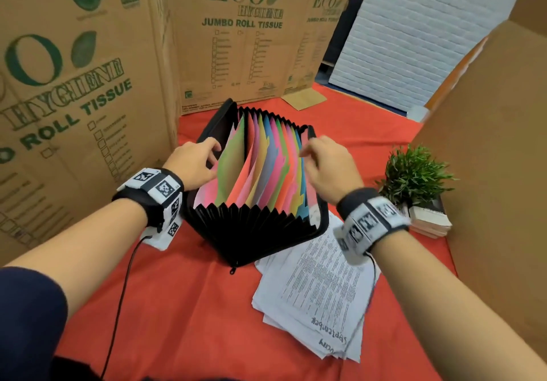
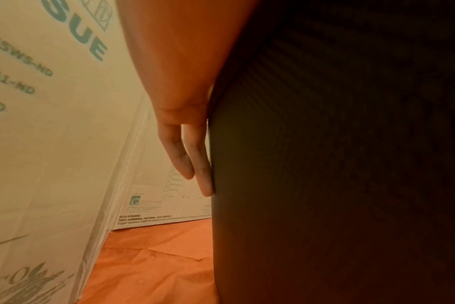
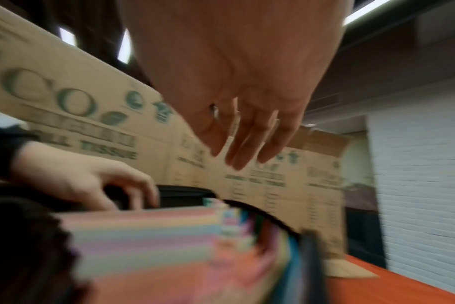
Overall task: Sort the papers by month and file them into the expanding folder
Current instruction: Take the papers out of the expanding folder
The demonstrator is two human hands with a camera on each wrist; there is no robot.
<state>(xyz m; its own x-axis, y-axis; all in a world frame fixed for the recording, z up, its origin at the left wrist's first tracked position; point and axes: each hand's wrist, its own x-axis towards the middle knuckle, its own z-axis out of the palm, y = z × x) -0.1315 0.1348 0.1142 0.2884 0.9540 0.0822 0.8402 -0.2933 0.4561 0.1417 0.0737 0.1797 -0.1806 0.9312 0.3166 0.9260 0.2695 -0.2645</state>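
In the middle of the head view we saw the black expanding folder (image 1: 254, 226) standing open on the red-covered desk (image 1: 183, 306), its accordion pleats fanned out and its coloured dividers (image 1: 260, 167) showing green, orange, yellow, pink, purple and blue. Our left hand (image 1: 196, 163) sat at the folder's left edge; in the left wrist view its fingers (image 2: 192, 162) lay straight and flat against the dark outer cover, pressing rather than gripping. Our right hand (image 1: 328, 166) was over the right end of the dividers. In the right wrist view its fingers (image 3: 247, 142) hung loose and slightly spread above the tabbed edges, holding nothing, though that view was blurred.

The stack of printed papers (image 1: 313, 294) lay on the desk at the lower right of the folder, partly tucked under its corner, the top sheet marked "September" by hand. A small green potted plant (image 1: 414, 173) stood on some books (image 1: 429, 217) at the right. Cardboard boxes (image 1: 245, 37) printed "Jumbo Roll Tissue" walled the top and left of the frame.
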